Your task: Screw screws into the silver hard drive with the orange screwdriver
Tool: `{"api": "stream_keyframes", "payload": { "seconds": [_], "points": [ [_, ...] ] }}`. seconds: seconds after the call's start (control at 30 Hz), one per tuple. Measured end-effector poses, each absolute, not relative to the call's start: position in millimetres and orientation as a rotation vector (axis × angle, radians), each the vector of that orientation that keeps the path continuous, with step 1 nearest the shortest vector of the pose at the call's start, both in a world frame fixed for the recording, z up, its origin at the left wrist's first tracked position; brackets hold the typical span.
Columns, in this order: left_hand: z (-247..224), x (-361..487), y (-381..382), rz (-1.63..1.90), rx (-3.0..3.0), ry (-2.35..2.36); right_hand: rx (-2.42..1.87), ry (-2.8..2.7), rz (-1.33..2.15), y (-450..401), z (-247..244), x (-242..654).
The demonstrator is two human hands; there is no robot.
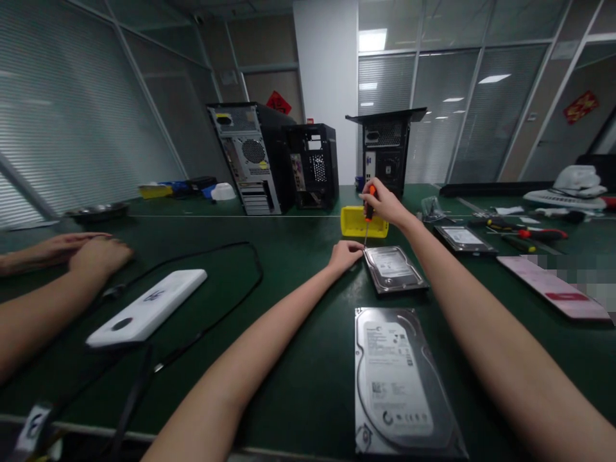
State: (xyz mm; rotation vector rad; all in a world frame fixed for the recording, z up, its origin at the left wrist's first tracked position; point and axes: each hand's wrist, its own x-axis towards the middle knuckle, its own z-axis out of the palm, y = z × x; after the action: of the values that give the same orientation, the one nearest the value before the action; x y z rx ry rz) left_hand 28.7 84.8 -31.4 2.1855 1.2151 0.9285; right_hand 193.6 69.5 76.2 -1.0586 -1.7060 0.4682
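My right hand (pixel 380 200) grips an orange and black screwdriver (pixel 368 208) from above, its shaft pointing down. The tip meets the far left corner of a hard drive (pixel 393 269) lying flat on the green table. Beside that corner, my left hand (pixel 345 255) has its fingers pressed together at the drive's edge and the screwdriver tip; whether something small is between them is hidden. Closer to me lies a larger-looking hard drive (pixel 399 385) with its label up. Just behind the screwdriver sits a yellow tray (pixel 353 224).
Another person's hands (pixel 99 253) rest at the left, near a white power bank (pixel 149 307) with a black cable (pixel 260 276). Computer cases (pixel 274 154) stand at the back. A third drive (pixel 464 239), red-handled pliers (pixel 543 234) and a pink phone (pixel 548 285) lie right.
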Motion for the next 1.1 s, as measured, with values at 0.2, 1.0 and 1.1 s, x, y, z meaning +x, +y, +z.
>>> {"api": "stream_keyframes", "payload": {
  "seconds": [0.2, 1.0, 1.1],
  "points": [
    [-29.8, 30.2, 81.3, 0.931, 2.18, 1.229, -0.965, -1.646, 0.609, 73.3, 75.6, 187.2],
    [-23.9, 28.7, 72.9, 0.97, 2.166, 1.186, -1.031, -1.628, 0.603, 67.5, 78.6, 201.8],
    [-21.8, 29.6, 71.8, 0.986, 2.198, 1.205, -1.001, -1.67, 0.653, 70.7, 81.0, 201.5]
  ]
}}
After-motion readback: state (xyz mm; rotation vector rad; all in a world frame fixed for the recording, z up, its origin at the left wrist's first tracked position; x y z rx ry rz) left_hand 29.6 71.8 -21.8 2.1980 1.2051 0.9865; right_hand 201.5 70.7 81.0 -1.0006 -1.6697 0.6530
